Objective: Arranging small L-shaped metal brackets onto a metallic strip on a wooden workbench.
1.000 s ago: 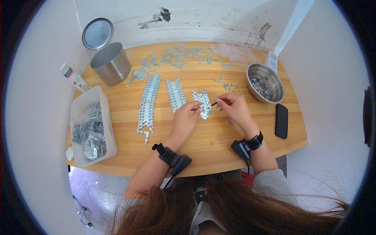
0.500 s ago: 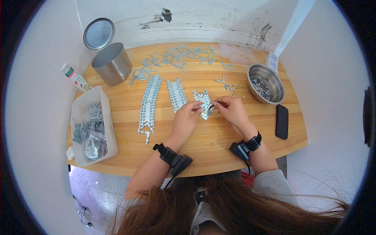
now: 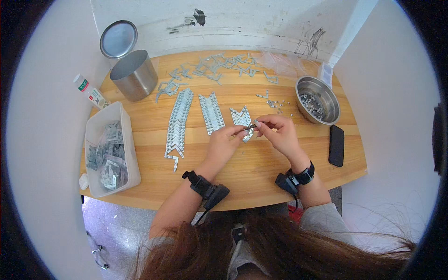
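Observation:
My left hand (image 3: 225,145) and my right hand (image 3: 280,134) meet over the middle of the table, both pinching a narrow dark-looking metal bracket (image 3: 251,127). Fingertips cover part of it, so its full shape does not show. Below and behind it lies a short row of nested L-shaped metal corner brackets (image 3: 240,115), set with small round studs and partly hidden by my fingers. Left of it are a longer row (image 3: 211,111) and the longest row (image 3: 178,122), with one loose L bracket (image 3: 175,162) at its near end.
Loose brackets (image 3: 214,65) lie scattered at the back. Small screws or nuts (image 3: 275,105) lie near a steel bowl (image 3: 318,120) of similar bits. A phone (image 3: 336,145) rests at the right. A plastic bin (image 3: 134,170) of brackets, steel canister (image 3: 140,84) and white bottle (image 3: 88,89) stand left.
My left fingers have moved slightly right and closed on the bracket beside my right fingers. The right hand has turned a little, and the rows stay in place.

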A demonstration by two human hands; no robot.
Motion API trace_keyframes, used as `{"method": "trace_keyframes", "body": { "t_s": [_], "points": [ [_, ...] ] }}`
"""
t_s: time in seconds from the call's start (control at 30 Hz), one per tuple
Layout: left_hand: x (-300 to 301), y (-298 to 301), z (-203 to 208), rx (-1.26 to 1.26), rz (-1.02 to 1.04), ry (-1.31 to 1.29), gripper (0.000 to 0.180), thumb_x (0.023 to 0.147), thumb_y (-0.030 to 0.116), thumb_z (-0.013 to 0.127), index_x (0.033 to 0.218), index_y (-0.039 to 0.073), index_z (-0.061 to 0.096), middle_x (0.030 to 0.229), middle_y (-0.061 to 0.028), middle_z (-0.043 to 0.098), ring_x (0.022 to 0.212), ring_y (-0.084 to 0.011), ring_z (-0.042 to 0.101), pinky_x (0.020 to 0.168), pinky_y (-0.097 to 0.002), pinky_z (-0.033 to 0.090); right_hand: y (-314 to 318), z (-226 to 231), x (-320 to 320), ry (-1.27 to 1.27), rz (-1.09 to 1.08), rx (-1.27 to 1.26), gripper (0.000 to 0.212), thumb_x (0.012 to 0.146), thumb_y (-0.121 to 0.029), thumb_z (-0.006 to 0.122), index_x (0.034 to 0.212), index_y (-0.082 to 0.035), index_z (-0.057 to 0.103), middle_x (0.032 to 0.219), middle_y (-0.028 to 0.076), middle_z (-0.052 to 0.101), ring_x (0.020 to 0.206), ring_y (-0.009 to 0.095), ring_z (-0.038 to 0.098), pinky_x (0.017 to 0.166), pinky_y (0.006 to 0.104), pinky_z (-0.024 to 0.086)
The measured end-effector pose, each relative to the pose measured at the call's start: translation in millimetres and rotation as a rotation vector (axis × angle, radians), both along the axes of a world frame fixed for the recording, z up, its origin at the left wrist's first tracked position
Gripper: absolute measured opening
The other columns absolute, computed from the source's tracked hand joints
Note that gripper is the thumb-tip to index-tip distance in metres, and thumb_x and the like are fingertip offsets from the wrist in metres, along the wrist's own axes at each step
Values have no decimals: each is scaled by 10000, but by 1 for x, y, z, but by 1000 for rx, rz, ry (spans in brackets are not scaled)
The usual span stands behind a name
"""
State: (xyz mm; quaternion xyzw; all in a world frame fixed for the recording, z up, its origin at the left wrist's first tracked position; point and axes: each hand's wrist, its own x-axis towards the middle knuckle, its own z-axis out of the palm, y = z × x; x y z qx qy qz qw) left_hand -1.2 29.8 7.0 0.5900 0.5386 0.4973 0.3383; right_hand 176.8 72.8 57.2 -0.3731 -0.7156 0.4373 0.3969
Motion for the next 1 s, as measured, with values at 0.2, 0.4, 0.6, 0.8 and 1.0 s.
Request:
{"method": "trace_keyframes", "body": {
  "t_s": [0.2, 0.4, 0.6, 0.8, 1.0],
  "points": [
    [-1, 0, -3, 49, -3, 9, 204, 847, 141, 656, 1026, 48, 692, 856, -153, 687, 749, -230, 670, 670, -300, 495, -1, 3, 0, -55, -8, 12, 147, 857, -53, 649, 978, 27, 677, 843, 87, 692, 704, 117, 665, 629, 231, 520],
    [-1, -1, -1, 46, -26, 53, 196, 831, 127, 660, 1014, 69, 701, 853, -155, 683, 751, -260, 665, 675, -317, 498, -2, 7, 3, -114, 29, 159, 117, 846, -38, 645, 944, 11, 684, 812, 103, 685, 660, 133, 654, 600, 257, 511],
    [-4, -1, -6, 74, -42, 95, 188, 813, 141, 669, 985, 76, 708, 846, -164, 674, 759, -283, 658, 682, -340, 500, -2, 17, 5, -252, 161, 263, 163, 810, 27, 605, 938, -30, 688, 821, 121, 670, 665, 212, 652, 613, 308, 513],
    [-1, -5, 5, 27, -136, 273, 165, 808, 117, 677, 957, 57, 714, 856, -146, 693, 770, -205, 674, 702, -319, 510, -3, 27, 13, -452, 236, 445, 226, 754, 34, 592, 928, -72, 691, 829, 120, 665, 742, 309, 629, 663, 388, 506],
    [2, -3, 4, -56, -96, 210, 172, 804, 107, 686, 965, 50, 701, 845, -140, 692, 753, -194, 670, 687, -316, 510, -8, 22, 2, -561, 110, 496, 116, 814, -57, 613, 904, -69, 685, 829, 115, 667, 714, 299, 632, 639, 377, 502]
  ]
}}
